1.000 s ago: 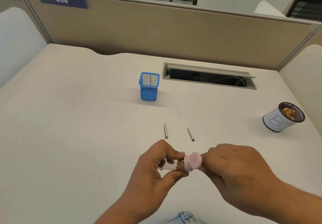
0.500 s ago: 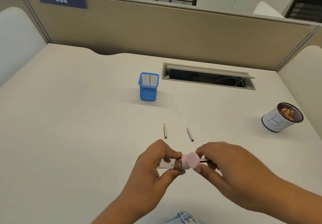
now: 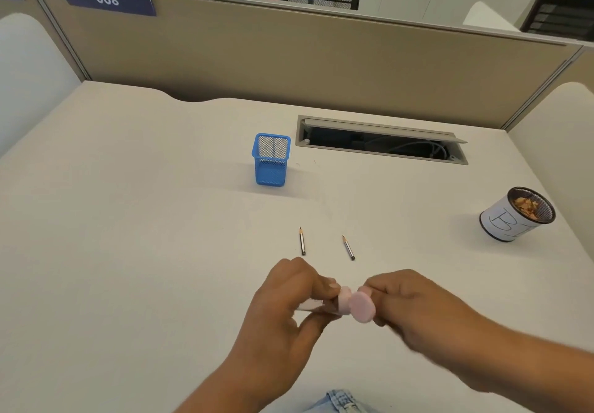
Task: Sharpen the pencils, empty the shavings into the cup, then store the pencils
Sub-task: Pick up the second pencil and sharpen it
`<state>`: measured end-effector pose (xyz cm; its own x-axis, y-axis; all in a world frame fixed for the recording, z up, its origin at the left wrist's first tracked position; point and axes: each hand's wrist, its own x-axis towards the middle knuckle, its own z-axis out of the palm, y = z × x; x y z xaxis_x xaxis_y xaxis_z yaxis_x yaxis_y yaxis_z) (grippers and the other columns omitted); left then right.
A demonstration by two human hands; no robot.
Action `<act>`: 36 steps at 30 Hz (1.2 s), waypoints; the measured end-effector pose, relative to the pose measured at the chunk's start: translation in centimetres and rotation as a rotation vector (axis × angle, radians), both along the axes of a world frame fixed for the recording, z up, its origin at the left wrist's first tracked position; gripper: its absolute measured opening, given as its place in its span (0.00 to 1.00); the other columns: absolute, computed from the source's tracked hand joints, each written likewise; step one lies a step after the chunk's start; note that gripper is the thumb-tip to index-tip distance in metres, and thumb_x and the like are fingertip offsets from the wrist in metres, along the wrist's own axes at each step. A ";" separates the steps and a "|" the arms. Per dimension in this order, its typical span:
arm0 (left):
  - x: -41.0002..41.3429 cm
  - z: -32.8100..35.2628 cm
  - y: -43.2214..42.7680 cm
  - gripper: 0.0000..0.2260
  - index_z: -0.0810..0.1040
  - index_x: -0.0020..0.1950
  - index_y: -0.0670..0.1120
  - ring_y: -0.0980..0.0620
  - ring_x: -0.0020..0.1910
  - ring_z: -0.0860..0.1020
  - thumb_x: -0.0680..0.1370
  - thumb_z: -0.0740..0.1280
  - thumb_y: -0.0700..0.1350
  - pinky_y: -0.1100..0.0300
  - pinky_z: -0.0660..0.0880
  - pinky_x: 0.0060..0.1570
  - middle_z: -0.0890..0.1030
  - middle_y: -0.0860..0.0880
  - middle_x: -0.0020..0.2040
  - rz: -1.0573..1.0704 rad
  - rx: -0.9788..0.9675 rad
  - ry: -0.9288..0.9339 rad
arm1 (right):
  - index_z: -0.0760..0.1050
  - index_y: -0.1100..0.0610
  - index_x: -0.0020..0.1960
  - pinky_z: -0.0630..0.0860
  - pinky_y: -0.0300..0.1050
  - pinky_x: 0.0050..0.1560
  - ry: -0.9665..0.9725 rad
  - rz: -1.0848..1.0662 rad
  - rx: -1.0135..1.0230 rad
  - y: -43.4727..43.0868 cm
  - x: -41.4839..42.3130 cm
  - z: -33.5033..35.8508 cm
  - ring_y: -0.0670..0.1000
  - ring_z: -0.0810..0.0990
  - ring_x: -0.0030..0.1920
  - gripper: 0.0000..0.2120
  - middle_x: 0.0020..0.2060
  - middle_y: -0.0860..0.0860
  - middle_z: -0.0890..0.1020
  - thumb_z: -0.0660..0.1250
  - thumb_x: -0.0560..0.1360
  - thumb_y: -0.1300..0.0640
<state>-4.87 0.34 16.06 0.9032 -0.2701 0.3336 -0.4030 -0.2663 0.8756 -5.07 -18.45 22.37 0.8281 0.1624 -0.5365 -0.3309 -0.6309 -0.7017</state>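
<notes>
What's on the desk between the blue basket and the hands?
In the head view, two short pencils lie between the blue basket and the hands.

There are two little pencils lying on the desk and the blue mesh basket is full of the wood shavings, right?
Not quite. The head view shows the two short pencils lying on the pale desk, but the shavings are in the round black mesh cup with the white paper label on the right. The square blue mesh basket holds no shavings.
</notes>
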 end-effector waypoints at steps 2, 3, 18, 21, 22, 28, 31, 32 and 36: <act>0.0 -0.3 -0.1 0.13 0.75 0.45 0.51 0.52 0.47 0.80 0.70 0.73 0.36 0.61 0.78 0.46 0.71 0.68 0.46 -0.022 0.036 -0.106 | 0.66 0.51 0.29 0.49 0.39 0.27 0.361 -0.235 0.263 -0.4 0.6 0.3 0.48 0.52 0.27 0.20 0.27 0.47 0.56 0.60 0.80 0.54; 0.0 -0.4 -0.1 0.12 0.75 0.46 0.51 0.52 0.48 0.80 0.71 0.73 0.36 0.60 0.78 0.46 0.71 0.68 0.47 -0.031 0.038 -0.114 | 0.66 0.52 0.29 0.48 0.39 0.27 0.421 -0.233 0.294 -0.5 0.7 0.4 0.48 0.51 0.28 0.20 0.29 0.48 0.55 0.60 0.80 0.54; 0.9 0.3 0.0 0.11 0.77 0.43 0.49 0.53 0.46 0.81 0.70 0.76 0.37 0.62 0.76 0.45 0.80 0.57 0.44 0.054 -0.101 0.024 | 0.69 0.52 0.34 0.60 0.41 0.29 -0.493 0.358 -0.286 -0.5 0.8 0.1 0.47 0.63 0.28 0.17 0.26 0.45 0.68 0.60 0.80 0.47; 1.0 -0.3 -0.1 0.10 0.76 0.44 0.48 0.54 0.47 0.78 0.72 0.73 0.35 0.56 0.78 0.45 0.75 0.59 0.44 0.026 0.021 -0.276 | 0.71 0.55 0.32 0.51 0.38 0.25 0.372 -0.301 0.360 -0.2 1.5 0.5 0.46 0.54 0.26 0.16 0.26 0.48 0.59 0.64 0.79 0.55; 1.1 -0.4 0.0 0.09 0.76 0.44 0.48 0.54 0.47 0.77 0.72 0.72 0.35 0.56 0.78 0.44 0.75 0.57 0.44 0.013 0.040 -0.310 | 0.71 0.55 0.32 0.50 0.37 0.24 0.479 -0.323 0.427 -0.3 1.7 0.6 0.46 0.52 0.26 0.16 0.27 0.48 0.57 0.64 0.79 0.55; 1.5 0.3 0.1 0.14 0.74 0.44 0.58 0.54 0.48 0.81 0.70 0.74 0.40 0.64 0.75 0.45 0.78 0.60 0.45 0.046 -0.032 -0.010 | 0.74 0.53 0.40 0.63 0.37 0.28 -0.270 0.239 -0.180 -0.5 1.9 0.7 0.46 0.65 0.28 0.19 0.27 0.44 0.70 0.57 0.79 0.40; 1.4 0.6 0.2 0.14 0.76 0.43 0.55 0.55 0.44 0.79 0.69 0.77 0.39 0.66 0.74 0.43 0.80 0.56 0.42 0.103 -0.097 0.133 | 0.73 0.48 0.44 0.70 0.43 0.31 -0.817 0.526 -0.552 -1.2 1.9 0.7 0.46 0.70 0.34 0.12 0.34 0.42 0.74 0.56 0.80 0.44; 1.3 0.6 0.3 0.13 0.77 0.43 0.53 0.55 0.43 0.79 0.69 0.78 0.38 0.65 0.75 0.43 0.80 0.55 0.41 0.105 -0.116 0.174 | 0.75 0.51 0.44 0.68 0.45 0.29 -0.896 0.590 -0.594 -1.3 1.9 0.6 0.49 0.69 0.34 0.12 0.34 0.45 0.74 0.57 0.80 0.47; 1.4 0.4 0.1 0.11 0.77 0.44 0.50 0.52 0.44 0.80 0.69 0.77 0.40 0.58 0.77 0.44 0.81 0.55 0.43 0.087 -0.107 0.147 | 0.76 0.53 0.39 0.64 0.44 0.27 -0.886 0.590 -0.570 -1.1 1.6 -0.1 0.50 0.67 0.30 0.15 0.30 0.45 0.73 0.58 0.80 0.50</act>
<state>-3.45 0.45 16.44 0.9628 -0.1591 0.2186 -0.2479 -0.1971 0.9485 -3.51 -19.59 22.29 0.8232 0.5644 0.0625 0.5677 -0.8158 -0.1106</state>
